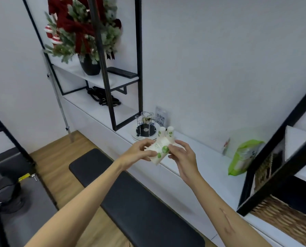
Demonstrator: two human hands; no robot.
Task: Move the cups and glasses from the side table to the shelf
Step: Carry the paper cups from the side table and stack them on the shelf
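Now left hand (139,152) and right hand (182,154) both grip a tilted paper cup stack (159,149); two cups (166,133) stand just beyond.

— From where does the one view look?

— From the person's head, forward and down, wide-angled; straight edges bow near the borders.

— How near?

— Close: both forearms run in from the bottom edge, and the hands (163,154) meet near the middle, over the white shelf (209,163) along the wall.

— What else falls inside?

— A black bench (130,198) below, black shelf frames (139,59) left and right.
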